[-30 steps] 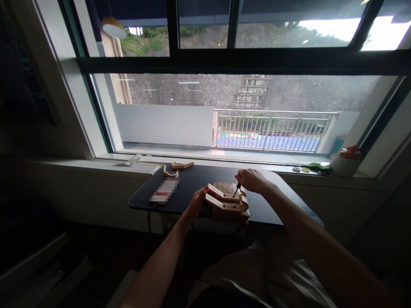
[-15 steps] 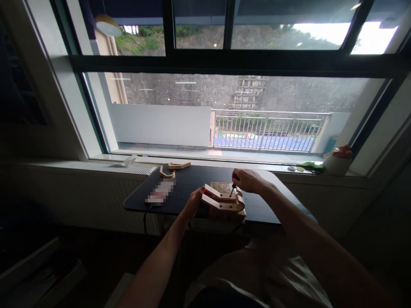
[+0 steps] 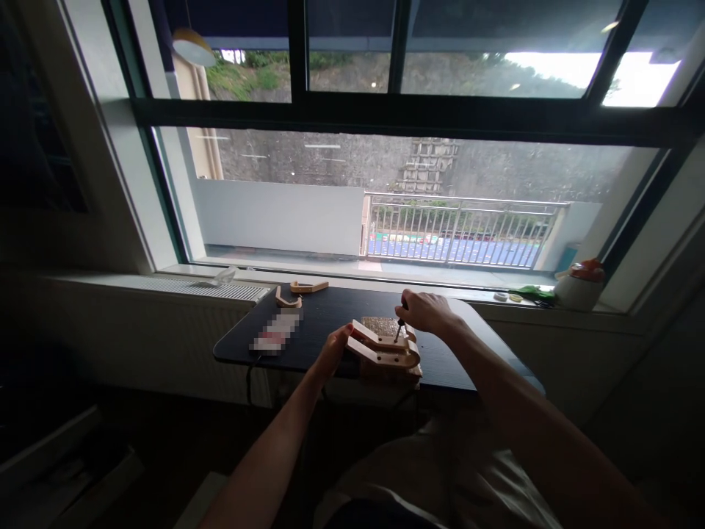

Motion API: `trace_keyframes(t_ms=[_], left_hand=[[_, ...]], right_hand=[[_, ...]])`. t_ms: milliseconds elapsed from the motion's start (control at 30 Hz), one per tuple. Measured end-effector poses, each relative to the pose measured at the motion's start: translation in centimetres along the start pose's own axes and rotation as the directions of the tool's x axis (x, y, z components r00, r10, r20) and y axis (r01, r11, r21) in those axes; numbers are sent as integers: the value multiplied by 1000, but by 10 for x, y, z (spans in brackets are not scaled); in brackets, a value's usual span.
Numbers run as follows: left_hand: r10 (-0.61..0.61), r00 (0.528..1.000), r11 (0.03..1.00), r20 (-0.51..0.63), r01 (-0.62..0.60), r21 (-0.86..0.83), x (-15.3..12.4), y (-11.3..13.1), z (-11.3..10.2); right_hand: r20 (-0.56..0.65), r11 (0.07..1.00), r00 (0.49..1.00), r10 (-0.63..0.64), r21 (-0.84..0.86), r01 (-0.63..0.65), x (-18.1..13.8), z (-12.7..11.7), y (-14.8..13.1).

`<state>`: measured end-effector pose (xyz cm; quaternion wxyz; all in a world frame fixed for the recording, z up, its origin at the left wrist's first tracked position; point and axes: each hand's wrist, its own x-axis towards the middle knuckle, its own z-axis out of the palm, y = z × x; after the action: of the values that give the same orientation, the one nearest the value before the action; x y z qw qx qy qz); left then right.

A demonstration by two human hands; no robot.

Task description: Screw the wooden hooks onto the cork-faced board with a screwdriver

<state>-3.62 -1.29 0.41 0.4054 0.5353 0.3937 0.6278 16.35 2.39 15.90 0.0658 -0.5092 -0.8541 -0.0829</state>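
My left hand (image 3: 333,348) is closed on the left end of a bent light-wood bracket (image 3: 380,357), which has two arms joined by a rounded right end and dark holes along them. The bracket lies over a brown bubble-wrapped pad (image 3: 380,327) at the table's front edge. Above it, my right hand (image 3: 425,310) is wrapped round the dark handle of a screwdriver (image 3: 400,327). The screwdriver stands slightly tilted, its tip down at a hole in the bracket's far arm. Whether a screw sits under the tip is too small to tell.
The dark table (image 3: 324,316) bears two more curved wooden pieces, one nearer (image 3: 288,300) and one at the back edge (image 3: 308,286). A blurred-out flat item (image 3: 277,330) lies at the left. Beyond are a radiator (image 3: 209,290) and a sill holding a white pot (image 3: 581,286).
The view has tilted slightly, so everything sits a little lower. My right hand has turned slightly on the screwdriver's handle; the bracket and my left hand stay in place.
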Motion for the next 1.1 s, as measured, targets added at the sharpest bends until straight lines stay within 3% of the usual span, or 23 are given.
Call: trace_keyframes(t_ms=[200, 400, 533, 700, 833, 1100], left_hand=[[-7, 1000, 1000, 1, 7, -14, 0, 0, -1], [-3, 1000, 1000, -4, 3, -20, -1, 1, 1], [28, 1000, 999, 5, -28, -26, -2, 3, 2], [13, 1000, 1000, 6, -13, -17, -2, 3, 1], [9, 1000, 1000, 6, -9, -23, -1, 0, 0], [11, 1000, 1000, -4, -11, -7, -1, 1, 0]], right_hand=[[-4, 995, 996, -89, 53, 89, -2, 6, 1], [-23, 997, 999, 39, 63, -37, 7, 25, -15], [-57, 995, 995, 85, 49, -82, 7, 21, -20], [-43, 999, 999, -12, 30, 13, 3, 7, -9], [-32, 998, 998, -59, 38, 60, 4, 9, -3], [-39, 998, 998, 58, 23, -57, 8, 19, -10]])
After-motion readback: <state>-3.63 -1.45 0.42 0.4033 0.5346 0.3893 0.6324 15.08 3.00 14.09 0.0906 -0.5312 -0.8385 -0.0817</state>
